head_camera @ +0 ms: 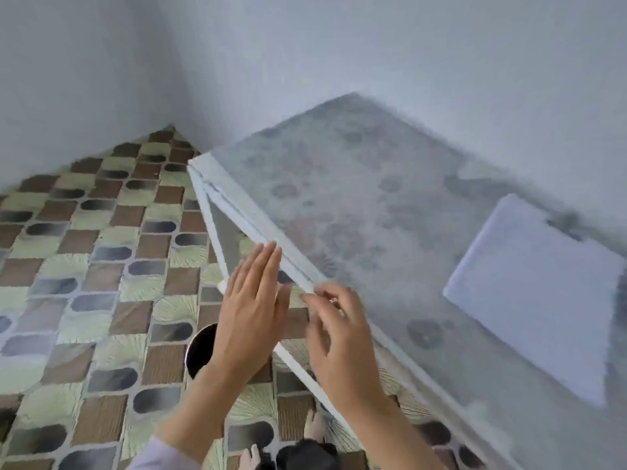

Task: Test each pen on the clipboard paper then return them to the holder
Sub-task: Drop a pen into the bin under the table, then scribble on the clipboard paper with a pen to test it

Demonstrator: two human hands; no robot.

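Hovering spread at table edge: left hand, right hand; clipboard paper well apart.

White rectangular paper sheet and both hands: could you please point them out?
White rectangular paper sheet [532,300]: head view, its middle.
Left hand [251,310]: head view, its back.
Right hand [342,334]: head view, its back.

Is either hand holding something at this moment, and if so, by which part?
Nothing is held. The left hand is flat and open; the right hand has loosely bent, empty fingers near the white table edge.
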